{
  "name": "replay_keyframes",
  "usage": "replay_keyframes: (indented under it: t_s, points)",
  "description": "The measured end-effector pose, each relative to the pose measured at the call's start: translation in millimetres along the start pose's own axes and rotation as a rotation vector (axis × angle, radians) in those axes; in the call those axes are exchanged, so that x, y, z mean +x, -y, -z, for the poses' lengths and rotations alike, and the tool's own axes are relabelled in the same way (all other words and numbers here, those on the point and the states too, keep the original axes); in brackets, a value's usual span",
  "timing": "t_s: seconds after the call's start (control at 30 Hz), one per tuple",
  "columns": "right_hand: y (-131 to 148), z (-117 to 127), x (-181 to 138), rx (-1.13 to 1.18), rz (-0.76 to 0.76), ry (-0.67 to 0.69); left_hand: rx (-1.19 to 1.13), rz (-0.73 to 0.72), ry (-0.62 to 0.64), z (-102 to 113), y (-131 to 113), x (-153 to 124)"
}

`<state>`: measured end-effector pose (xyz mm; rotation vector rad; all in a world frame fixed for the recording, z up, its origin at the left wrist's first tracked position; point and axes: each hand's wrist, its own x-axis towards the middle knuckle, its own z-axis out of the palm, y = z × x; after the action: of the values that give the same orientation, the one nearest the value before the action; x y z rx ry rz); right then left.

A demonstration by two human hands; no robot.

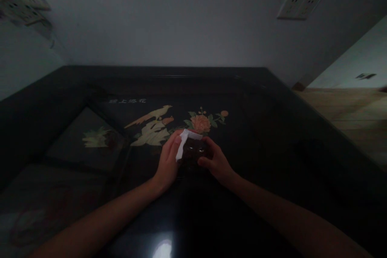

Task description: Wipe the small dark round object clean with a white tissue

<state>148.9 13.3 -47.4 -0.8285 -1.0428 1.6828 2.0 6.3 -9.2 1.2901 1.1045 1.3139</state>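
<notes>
A small dark, glossy, rounded object [193,150] is between my hands over the black tabletop; its exact kind is too dim to make out. My left hand [169,161] closes around its left side and presses a white piece of tissue [183,145] against it with the thumb. The tissue bends over the object's top and left edges. On the other side, my right hand [216,161] grips the object with thumb and fingers. The object's underside is lost in the dark.
The glossy black table [256,129] bears a decorative bird [151,117] and a flower [200,123]. A pale wall rises behind it, with a socket plate [299,6] at right and more sockets [26,0] at left. Wooden flooring [347,109] shows at right.
</notes>
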Motion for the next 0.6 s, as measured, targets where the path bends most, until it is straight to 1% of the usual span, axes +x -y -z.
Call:
replay_keyframes:
  t_s: [0.07,0.13,0.2,0.23,0.27,0.3,0.37,0.43,0.47,0.5,0.57,0.6]
  points:
    - [-0.1,0.1,-0.1,-0.011,0.002,0.002,-0.073,0.077,-0.065,-2.7,4.9,1.3]
    - [-0.3,0.3,-0.3,-0.011,0.007,0.02,-0.196,0.178,-0.136,-6.8,10.8,1.3]
    - [-0.7,0.4,-0.6,0.004,0.005,0.03,-0.31,0.267,-0.176,-10.7,16.8,-0.9]
    - [-0.9,0.5,-0.9,0.008,0.001,0.031,-0.325,0.285,-0.184,-11.9,19.5,-2.9]
    - [-0.9,0.5,-1.4,0.008,-0.003,0.032,-0.297,0.267,-0.183,-12.3,22.0,-5.4]
    - [-0.8,0.3,-2.0,0.007,-0.003,0.032,-0.229,0.216,-0.174,-11.9,23.8,-8.1]
    - [0.1,-0.4,-3.7,0.001,0.002,0.035,0.021,-0.012,-0.175,-8.8,25.0,-13.2]
    - [1.3,-2.1,-5.7,-0.007,0.014,0.034,0.1,-0.107,-0.146,-3.9,22.2,-15.8]
    - [2.0,-3.2,-6.6,-0.012,0.024,0.024,0.127,-0.155,-0.112,-1.2,19.8,-15.5]
    - [2.5,-4.3,-7.3,-0.02,0.036,0.013,0.162,-0.234,-0.082,1.4,17.2,-14.1]
    - [2.9,-6.5,-7.7,-0.035,0.056,-0.008,0.4,-0.588,0.058,6.3,12.3,-8.6]
    - [2.8,-7.4,-7.4,-0.043,0.065,-0.016,0.496,-0.721,0.124,8.2,10.2,-5.3]
